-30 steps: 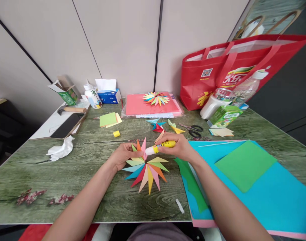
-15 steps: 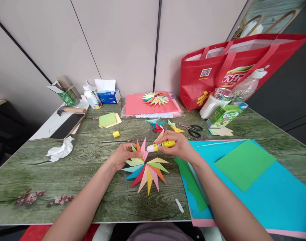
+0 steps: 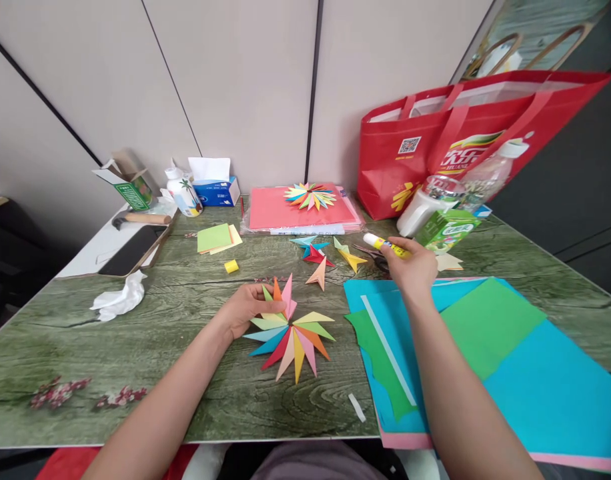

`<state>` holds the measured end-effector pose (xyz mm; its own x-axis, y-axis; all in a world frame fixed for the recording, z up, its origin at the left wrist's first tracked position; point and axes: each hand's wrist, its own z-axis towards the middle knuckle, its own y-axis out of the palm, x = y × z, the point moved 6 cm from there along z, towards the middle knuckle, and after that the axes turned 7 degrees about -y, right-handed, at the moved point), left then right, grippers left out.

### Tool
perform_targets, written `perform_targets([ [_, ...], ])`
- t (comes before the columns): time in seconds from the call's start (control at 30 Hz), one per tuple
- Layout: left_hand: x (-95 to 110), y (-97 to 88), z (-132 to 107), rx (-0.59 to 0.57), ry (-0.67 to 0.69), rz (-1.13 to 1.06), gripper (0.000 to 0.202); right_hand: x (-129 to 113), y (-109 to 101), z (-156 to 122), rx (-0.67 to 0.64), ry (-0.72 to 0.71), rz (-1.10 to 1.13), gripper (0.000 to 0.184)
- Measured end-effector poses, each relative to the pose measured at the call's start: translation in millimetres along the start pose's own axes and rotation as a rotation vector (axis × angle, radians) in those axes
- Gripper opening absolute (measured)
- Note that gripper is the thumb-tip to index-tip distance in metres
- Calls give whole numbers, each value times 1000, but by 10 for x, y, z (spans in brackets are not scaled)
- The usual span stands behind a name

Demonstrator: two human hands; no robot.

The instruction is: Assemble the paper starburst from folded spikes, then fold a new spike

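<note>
A multicoloured folded-paper star [image 3: 298,340] lies on the table, its ring of points broken by a gap at the upper right. My left hand [image 3: 249,309] pinches it at the upper left, by the green, orange and pink points. Out to the right, my right hand [image 3: 412,262] grips a yellow glue stick [image 3: 391,247], uncapped, its white tip toward the left. Behind the star lie loose folded pieces: a peach one [image 3: 319,273], a red one [image 3: 317,256], a blue one [image 3: 305,244] and a yellow-green one [image 3: 352,256]. The yellow cap [image 3: 231,267] rests farther left.
Scissors [image 3: 378,259] lie partly hidden behind my right hand. Blue paper sheets [image 3: 550,393] with green paper [image 3: 490,327] cover the right side. A finished star [image 3: 310,197] sits on packaged red paper at the back. A red bag [image 3: 400,160] and green carton [image 3: 446,230] stand back right.
My right hand has moved right and away from the star with the glue stick, baring the peach piece and partly covering the scissors. My left hand stays on the star.
</note>
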<state>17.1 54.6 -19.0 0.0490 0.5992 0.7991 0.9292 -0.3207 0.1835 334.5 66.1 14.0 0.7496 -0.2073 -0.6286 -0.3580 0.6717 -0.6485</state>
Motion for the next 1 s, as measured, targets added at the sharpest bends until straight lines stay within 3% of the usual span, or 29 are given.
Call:
perform_targets([
  [0.13, -4, -7, 8, 6, -5, -3, 32, 63, 73, -18, -37, 55, -107, 40],
  [0.53, 15, 9, -13, 8, -10, -18, 30, 2, 258, -95, -172, -43, -255, 31],
  [0.83, 0, 6, -2, -2, -8, 0, 31, -392, 306, -238, -120, -441, -77, 17],
  [1.0, -4, -2, 7, -2, -8, 10, 32, -655, 387, -408, -218, -660, 178, 22],
])
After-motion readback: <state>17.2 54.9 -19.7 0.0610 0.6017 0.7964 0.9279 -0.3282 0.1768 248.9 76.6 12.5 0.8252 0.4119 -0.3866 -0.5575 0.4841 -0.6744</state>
